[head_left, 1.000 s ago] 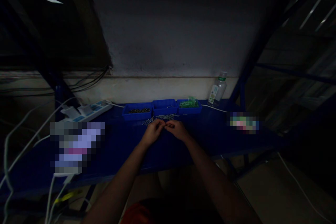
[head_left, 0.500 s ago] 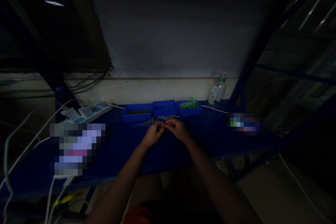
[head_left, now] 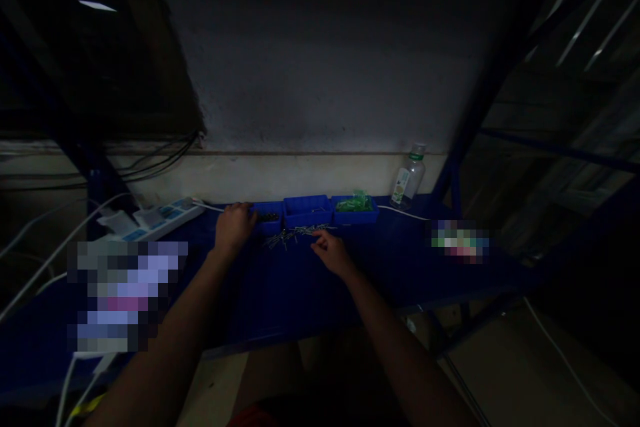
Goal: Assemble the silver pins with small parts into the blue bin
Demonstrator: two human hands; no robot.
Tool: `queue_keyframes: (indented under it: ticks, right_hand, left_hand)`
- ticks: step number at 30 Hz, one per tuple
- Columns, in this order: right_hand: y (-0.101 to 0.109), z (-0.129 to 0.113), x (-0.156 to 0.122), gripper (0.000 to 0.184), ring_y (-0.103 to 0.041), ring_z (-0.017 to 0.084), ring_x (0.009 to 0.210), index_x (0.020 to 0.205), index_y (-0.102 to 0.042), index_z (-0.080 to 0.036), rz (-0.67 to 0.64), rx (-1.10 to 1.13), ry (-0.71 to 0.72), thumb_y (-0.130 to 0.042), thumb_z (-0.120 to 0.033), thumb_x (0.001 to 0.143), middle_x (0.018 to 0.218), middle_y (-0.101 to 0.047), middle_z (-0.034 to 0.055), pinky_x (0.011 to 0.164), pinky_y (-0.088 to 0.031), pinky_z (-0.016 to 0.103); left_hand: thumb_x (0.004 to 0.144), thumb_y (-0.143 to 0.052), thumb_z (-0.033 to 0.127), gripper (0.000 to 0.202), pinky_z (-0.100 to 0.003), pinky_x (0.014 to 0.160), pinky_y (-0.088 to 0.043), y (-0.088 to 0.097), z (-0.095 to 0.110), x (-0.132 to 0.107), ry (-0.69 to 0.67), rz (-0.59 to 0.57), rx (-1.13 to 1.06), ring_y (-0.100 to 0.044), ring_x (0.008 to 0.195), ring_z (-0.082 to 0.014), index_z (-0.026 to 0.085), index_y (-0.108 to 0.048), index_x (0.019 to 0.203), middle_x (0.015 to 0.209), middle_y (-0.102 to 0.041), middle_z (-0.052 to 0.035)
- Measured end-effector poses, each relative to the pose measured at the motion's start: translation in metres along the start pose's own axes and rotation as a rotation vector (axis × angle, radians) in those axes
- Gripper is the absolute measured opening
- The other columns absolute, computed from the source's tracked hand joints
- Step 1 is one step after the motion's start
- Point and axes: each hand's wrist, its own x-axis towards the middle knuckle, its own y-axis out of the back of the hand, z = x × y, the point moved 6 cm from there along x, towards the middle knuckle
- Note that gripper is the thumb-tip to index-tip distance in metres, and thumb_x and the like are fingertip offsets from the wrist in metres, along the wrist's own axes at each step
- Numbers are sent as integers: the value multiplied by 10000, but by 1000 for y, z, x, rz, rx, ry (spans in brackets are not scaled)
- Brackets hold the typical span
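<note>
My left hand (head_left: 234, 225) is at the left end of a blue bin (head_left: 273, 225) holding small dark metal pieces (head_left: 268, 217). Its fingers curl over the bin, and their tips are hidden. Beside a loose pile of thin, screw-like metal pins (head_left: 287, 235) is my right hand (head_left: 331, 251). Thumb and forefinger there look apart, and I see nothing between them. Dim light leaves the small pieces hard to make out.
A middle blue bin (head_left: 307, 211) has a few thin pieces in it; the right blue bin (head_left: 355, 217) holds green plastic packets (head_left: 354, 202). A clear bottle (head_left: 409, 180) stands near the wall. At left lies a power strip (head_left: 170, 219) with white cables on the blue table (head_left: 280, 300).
My hands, close together in front of the pins before, have parted. The left moved left and away to the bin of dark pieces; the right stays by the pins with its fingers more open.
</note>
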Motion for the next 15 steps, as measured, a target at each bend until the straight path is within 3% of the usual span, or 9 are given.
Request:
queue_keyframes:
  ticks: [3,6,9,15]
  right_hand:
    - [0,0,0,244,-540,103,630,998,-540,-211,3,-30,11,-514,-241,757,708,-580,-21,601,-411,211]
    - [0,-1,0,224,-542,103,630,978,-550,-211,-1,-56,10,-515,-236,759,712,-587,-19,600,-411,210]
    - [0,-2,0,211,-546,102,622,967,-555,-205,-6,-57,7,-509,-232,763,713,-592,-16,591,-411,207]
    - [0,-2,0,195,-552,99,613,952,-557,-206,-16,-33,-6,-504,-241,768,716,-601,-17,573,-407,201]
  left_hand:
    - [842,-333,364,351,-298,794,-400,-5,23,-16,-179,-48,27,-544,929,-213,180,-579,1011,990,-605,-95]
    - [840,-343,356,316,-264,746,-414,-25,49,-37,-296,-222,51,-561,882,-189,200,-594,952,951,-610,-73]
    - [828,-368,345,291,-260,717,-421,-43,66,-46,-317,-323,75,-574,862,-191,194,-600,918,961,-606,-80]
    - [836,-339,271,286,-287,693,-424,-56,74,-40,-227,-355,149,-588,820,-210,152,-594,890,905,-609,-118]
